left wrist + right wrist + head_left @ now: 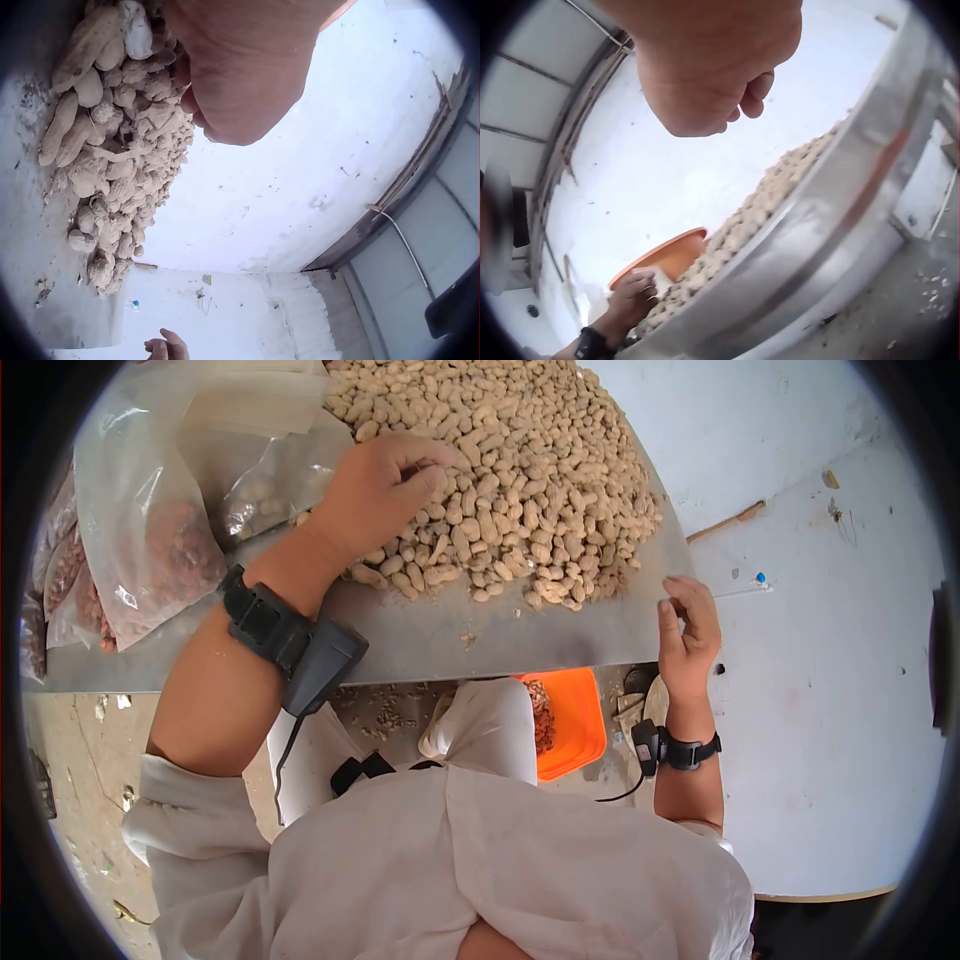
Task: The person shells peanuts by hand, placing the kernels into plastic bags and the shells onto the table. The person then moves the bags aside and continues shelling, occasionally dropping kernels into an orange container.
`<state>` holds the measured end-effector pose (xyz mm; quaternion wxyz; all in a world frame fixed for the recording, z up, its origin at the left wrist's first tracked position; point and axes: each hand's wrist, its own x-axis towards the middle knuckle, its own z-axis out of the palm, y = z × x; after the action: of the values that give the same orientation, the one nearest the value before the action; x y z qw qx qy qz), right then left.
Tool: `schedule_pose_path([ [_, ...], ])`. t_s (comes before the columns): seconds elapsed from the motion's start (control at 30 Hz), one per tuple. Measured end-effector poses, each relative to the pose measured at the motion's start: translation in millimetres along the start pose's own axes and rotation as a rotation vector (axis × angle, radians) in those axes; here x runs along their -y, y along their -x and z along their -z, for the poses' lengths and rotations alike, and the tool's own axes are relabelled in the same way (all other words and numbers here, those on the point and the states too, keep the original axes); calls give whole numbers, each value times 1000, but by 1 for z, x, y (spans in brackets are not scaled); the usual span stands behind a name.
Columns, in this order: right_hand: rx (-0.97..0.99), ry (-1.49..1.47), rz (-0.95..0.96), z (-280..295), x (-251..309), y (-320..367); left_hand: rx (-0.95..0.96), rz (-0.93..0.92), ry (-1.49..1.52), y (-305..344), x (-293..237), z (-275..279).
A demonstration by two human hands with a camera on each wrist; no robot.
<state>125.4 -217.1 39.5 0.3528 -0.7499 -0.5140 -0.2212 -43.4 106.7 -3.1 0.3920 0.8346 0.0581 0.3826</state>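
A heap of unshelled peanuts covers much of the metal tabletop. My left hand rests over the near left side of the heap, its fingers pointing right and its thumb apart from them. In the left wrist view, the back of the left hand hides most of its fingers, beside peanuts. My right hand hovers off the table's right end, its fingers loosely bent and nothing visible between them. From the right wrist view, the right hand appears above and apart from the heap.
Clear plastic bags of reddish kernels stand on the table's left. Below the front edge, an orange tub holds reddish-brown bits, beside the person's knees. A white wall lies to the right. Another orange basin shows beyond the heap.
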Motion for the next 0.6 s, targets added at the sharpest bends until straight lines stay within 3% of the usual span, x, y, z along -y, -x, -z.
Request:
schedule_pose_path([
  [0.1,51,-104,144,-24,25,-38,2,16,-9,-1,-2,1],
  [0.23,222,-100,142,-54,49,-77,-22,0,8,-1,-3,0],
  [0.43,564,143,74,-97,36,-115,-14,11,36,-3,-4,2],
  [0.6,632,249,179,-124,18,-114,-2,-41,55,-3,-1,-2],
])
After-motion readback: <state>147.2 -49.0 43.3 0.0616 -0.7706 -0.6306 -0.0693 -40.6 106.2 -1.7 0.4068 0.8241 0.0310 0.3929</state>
